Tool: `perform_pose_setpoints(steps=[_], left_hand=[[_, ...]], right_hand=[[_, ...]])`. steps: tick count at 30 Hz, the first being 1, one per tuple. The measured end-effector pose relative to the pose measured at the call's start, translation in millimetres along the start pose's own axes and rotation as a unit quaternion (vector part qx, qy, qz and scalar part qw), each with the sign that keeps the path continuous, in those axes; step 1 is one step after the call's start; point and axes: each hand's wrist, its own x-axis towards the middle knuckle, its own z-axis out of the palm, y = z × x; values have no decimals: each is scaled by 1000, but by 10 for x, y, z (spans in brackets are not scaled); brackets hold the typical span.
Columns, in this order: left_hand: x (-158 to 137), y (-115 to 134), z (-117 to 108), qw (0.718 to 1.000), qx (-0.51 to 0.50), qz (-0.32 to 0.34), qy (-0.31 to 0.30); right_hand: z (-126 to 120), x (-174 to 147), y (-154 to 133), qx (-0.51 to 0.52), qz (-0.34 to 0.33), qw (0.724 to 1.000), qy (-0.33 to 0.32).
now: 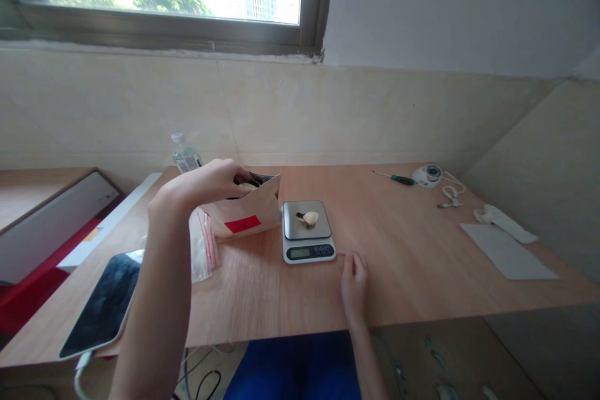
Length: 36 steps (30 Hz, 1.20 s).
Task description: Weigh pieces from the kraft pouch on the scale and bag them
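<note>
My left hand (220, 178) reaches over the mouth of a tan paper bag (248, 212) with a red label. Its fingers curl down among dark and pale pieces in the opening, and the tips are hidden. Right of the bag stands a kitchen scale (307, 250) with a steel plate and a small display I cannot read. On the plate lie a cream-coloured piece (310, 218) and a small dark piece. My right hand (354, 278) rests on the table by the scale's front right corner, its fingers curled together. A thin pinkish tip between hand and scale is too small to name.
A clear zip bag (201, 250) and a charging tablet (103, 303) lie left. Behind stands a plastic bottle (185, 153). At right are a screwdriver (402, 180), a white camera (427, 175) with its cable, a white sheet (509, 253) and a crumpled white wrapper (504, 222).
</note>
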Motion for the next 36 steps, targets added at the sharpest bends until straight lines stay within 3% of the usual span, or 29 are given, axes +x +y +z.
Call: perform_pose_setpoints(steps=[3,7,13,19,25,26,28,31,36], left_hand=[[-36,-12,-40,999,28,11,-43],[-97,-59,-84,1000,-2,12,-21],[-196,-148,-128,992,-112,41,40],[-232,-182,-169,989,-85,83,90],[-423,121,-117,957,-117,152,217],[-429,203,-40,951,-131,167,224],[-379,334,222,961,-134,174,166],[-181,365,845,968,-157,178,79],[100,168,1846,967,-199,121,107]], right_hand=[[-4,-2,3,0,2,1000,-3],[-3,1,8,0,8,1000,-6],[0,2,17,1,1,1000,-7],[-7,0,16,1,-1,1000,-12],[-3,3,27,2,-9,1000,-7],[-2,4,29,3,-12,1000,-7],[-2,4,32,1,-12,1000,-10],[-4,2,30,3,-10,1000,-12],[-6,-5,23,9,-14,1000,-2]])
